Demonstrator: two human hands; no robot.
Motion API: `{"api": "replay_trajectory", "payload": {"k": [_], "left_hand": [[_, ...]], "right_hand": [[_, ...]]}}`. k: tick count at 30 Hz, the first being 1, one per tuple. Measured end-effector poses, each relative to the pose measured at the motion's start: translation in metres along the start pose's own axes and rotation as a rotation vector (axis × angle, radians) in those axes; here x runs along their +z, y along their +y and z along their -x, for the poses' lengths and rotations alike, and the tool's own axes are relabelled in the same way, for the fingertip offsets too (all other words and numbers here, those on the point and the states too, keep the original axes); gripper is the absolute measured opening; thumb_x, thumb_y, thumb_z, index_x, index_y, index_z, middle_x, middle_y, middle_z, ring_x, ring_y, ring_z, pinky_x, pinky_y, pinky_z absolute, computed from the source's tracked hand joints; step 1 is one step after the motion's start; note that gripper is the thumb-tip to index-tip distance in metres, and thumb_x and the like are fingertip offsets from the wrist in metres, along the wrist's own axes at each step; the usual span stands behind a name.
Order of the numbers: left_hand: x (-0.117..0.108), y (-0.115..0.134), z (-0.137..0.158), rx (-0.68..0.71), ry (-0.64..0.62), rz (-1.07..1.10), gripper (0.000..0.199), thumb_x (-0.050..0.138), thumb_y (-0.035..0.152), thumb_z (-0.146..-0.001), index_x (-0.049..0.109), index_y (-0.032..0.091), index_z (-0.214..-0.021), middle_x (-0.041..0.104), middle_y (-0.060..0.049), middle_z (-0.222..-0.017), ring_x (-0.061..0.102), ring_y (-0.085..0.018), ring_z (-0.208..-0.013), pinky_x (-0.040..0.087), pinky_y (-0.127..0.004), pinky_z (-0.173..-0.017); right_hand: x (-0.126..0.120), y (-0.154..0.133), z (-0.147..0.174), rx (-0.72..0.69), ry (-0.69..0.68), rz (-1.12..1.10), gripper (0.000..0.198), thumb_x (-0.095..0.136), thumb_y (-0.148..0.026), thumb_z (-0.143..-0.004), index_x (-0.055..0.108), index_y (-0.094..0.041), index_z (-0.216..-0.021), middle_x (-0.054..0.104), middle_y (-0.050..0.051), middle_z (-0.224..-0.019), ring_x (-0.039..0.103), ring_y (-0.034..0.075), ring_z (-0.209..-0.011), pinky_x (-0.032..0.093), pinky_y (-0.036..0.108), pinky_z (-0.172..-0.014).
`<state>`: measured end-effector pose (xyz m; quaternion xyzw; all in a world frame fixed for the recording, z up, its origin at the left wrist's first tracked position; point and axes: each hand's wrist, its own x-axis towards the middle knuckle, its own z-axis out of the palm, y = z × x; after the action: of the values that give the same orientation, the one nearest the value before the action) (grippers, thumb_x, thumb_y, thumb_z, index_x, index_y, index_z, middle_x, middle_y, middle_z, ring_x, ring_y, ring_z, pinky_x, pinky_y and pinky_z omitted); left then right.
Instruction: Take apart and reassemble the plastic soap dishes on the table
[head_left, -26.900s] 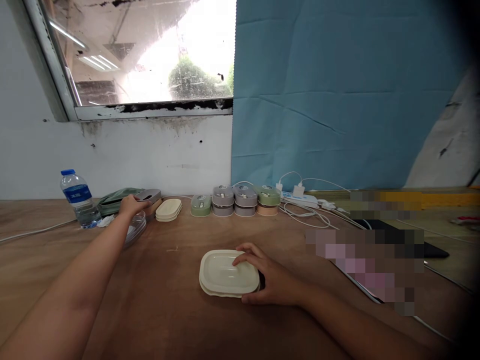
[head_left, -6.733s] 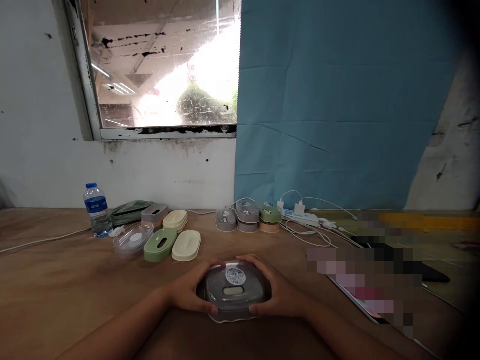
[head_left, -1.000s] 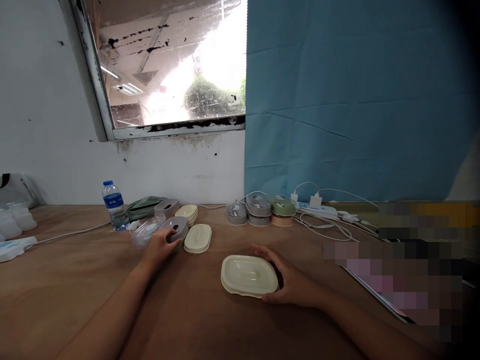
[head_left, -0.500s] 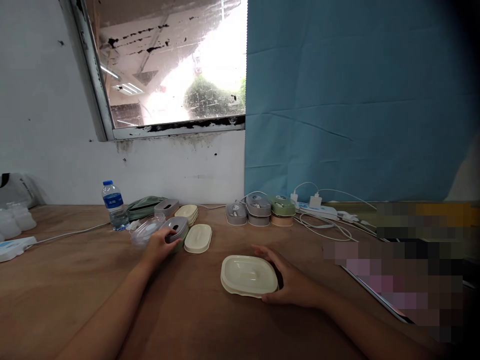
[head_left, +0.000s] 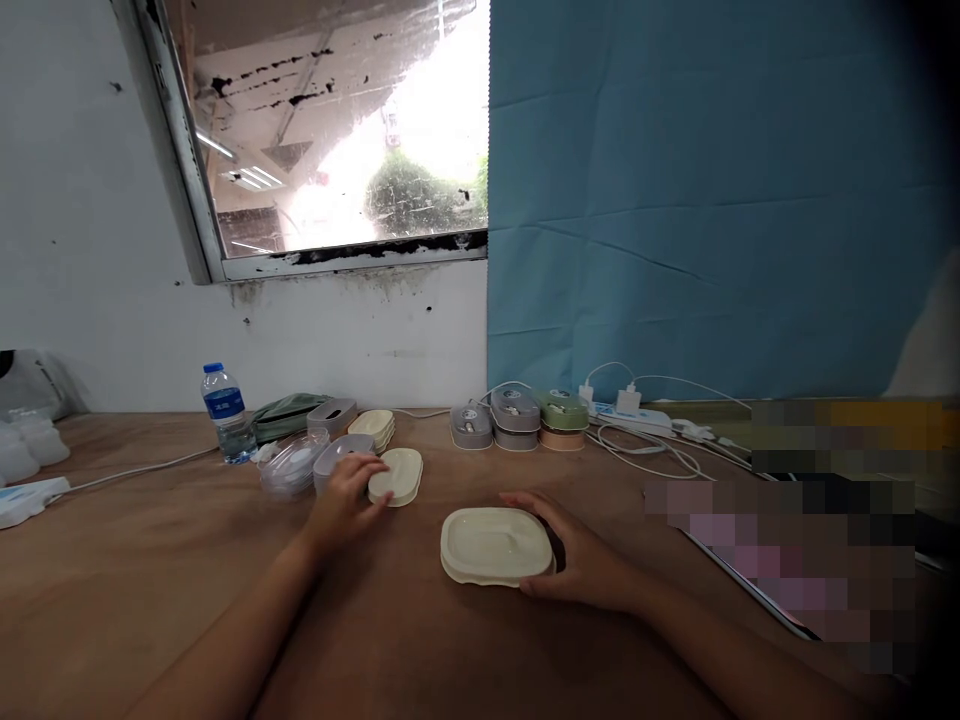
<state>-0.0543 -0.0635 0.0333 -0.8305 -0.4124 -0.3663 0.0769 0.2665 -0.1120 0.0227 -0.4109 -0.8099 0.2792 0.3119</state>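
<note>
Across the wooden tabletop, I had the near cream plastic lid held at its right end by the widely curled right hand. Over the farther cream lid, the left hand was half open, grip unclear; pinching rims lightly seemed best.

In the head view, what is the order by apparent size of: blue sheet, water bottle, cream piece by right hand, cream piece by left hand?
1. Blue sheet
2. Cream piece by right hand
3. Unsure: water bottle and cream piece by left hand look close; part of the piece is hidden.
</note>
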Motion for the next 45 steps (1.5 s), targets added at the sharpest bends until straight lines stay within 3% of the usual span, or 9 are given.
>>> {"api": "replay_trajectory", "payload": {"k": [4,9,13,17,21,25,31,37,45], "left_hand": [[0.012,0.053,0.0,0.267,-0.27,0.313,0.025,0.054,0.029,-0.075,0.058,0.02,-0.099,0.058,-0.008,-0.104,0.049,-0.019,-0.103,0.038,-0.034,-0.092],[0.024,0.08,0.003,0.248,-0.378,0.513,0.023,0.055,0.028,-0.076,0.057,0.019,-0.097,0.062,-0.006,-0.095,0.056,-0.016,-0.091,0.044,-0.028,-0.082],[0.026,0.075,0.007,0.175,-0.365,0.51,0.017,0.051,0.029,-0.08,0.055,0.019,-0.094,0.063,-0.004,-0.088,0.058,-0.012,-0.08,0.046,-0.023,-0.073],[0.035,0.065,0.008,0.256,-0.212,0.362,0.015,0.043,0.023,-0.084,0.053,0.018,-0.094,0.059,-0.007,-0.092,0.055,-0.014,-0.085,0.046,-0.024,-0.075],[0.048,0.047,0.001,0.193,-0.025,0.134,0.018,0.037,0.021,-0.086,0.048,0.018,-0.101,0.057,-0.009,-0.095,0.052,-0.018,-0.092,0.045,-0.032,-0.081],[0.059,0.02,-0.01,0.061,0.051,-0.008,0.021,0.033,0.024,-0.087,0.044,0.016,-0.104,0.057,-0.009,-0.092,0.053,-0.02,-0.089,0.045,-0.036,-0.078],[0.07,-0.003,-0.014,0.03,-0.001,-0.12,0.026,0.029,0.02,-0.087,0.041,0.013,-0.109,0.057,-0.012,-0.091,0.053,-0.021,-0.089,0.044,-0.038,-0.078],[0.068,0.002,-0.014,0.043,-0.095,-0.279,0.028,0.03,0.019,-0.087,0.038,0.01,-0.112,0.058,-0.011,-0.082,0.054,-0.021,-0.081,0.044,-0.036,-0.073],[0.061,0.01,-0.016,0.042,-0.121,-0.323,0.03,0.038,0.024,-0.084,0.044,0.01,-0.11,0.059,-0.013,-0.083,0.053,-0.025,-0.081,0.042,-0.038,-0.073]], "right_hand": [[0.0,0.001,-0.001,-0.029,0.103,-0.03,0.071,0.069,-0.039,-0.059,0.04,-0.02,-0.121,0.043,0.01,-0.125,0.04,0.029,-0.115,0.033,0.041,-0.096],[-0.001,0.003,-0.001,-0.027,0.17,-0.119,0.066,0.065,-0.047,-0.062,0.04,-0.02,-0.118,0.048,0.008,-0.117,0.046,0.027,-0.108,0.039,0.036,-0.091],[0.001,0.008,-0.004,-0.024,0.181,-0.201,0.069,0.066,-0.047,-0.062,0.036,-0.021,-0.119,0.048,0.009,-0.115,0.048,0.026,-0.105,0.041,0.036,-0.089],[0.004,0.021,-0.01,0.023,0.3,-0.266,0.067,0.061,-0.046,-0.069,0.028,-0.024,-0.122,0.037,0.01,-0.129,0.039,0.024,-0.118,0.034,0.041,-0.097],[0.001,0.028,-0.012,0.098,0.297,-0.172,0.049,0.056,-0.046,-0.073,0.04,-0.023,-0.113,0.044,0.009,-0.124,0.042,0.025,-0.115,0.033,0.044,-0.097],[-0.001,0.024,-0.01,0.093,0.262,-0.078,0.041,0.057,-0.041,-0.073,0.048,-0.022,-0.108,0.051,0.008,-0.116,0.045,0.025,-0.111,0.036,0.042,-0.096],[0.0,0.022,-0.01,0.072,0.235,-0.023,0.033,0.057,-0.034,-0.074,0.05,-0.021,-0.104,0.053,0.006,-0.111,0.048,0.023,-0.106,0.038,0.04,-0.094],[-0.001,0.025,-0.01,0.069,0.25,-0.022,0.032,0.056,-0.035,-0.074,0.052,-0.021,-0.102,0.055,0.006,-0.108,0.05,0.024,-0.102,0.04,0.041,-0.091],[-0.001,0.023,-0.011,0.049,0.253,-0.021,0.028,0.053,-0.035,-0.076,0.053,-0.021,-0.101,0.057,0.006,-0.105,0.052,0.023,-0.098,0.042,0.039,-0.088]]}}
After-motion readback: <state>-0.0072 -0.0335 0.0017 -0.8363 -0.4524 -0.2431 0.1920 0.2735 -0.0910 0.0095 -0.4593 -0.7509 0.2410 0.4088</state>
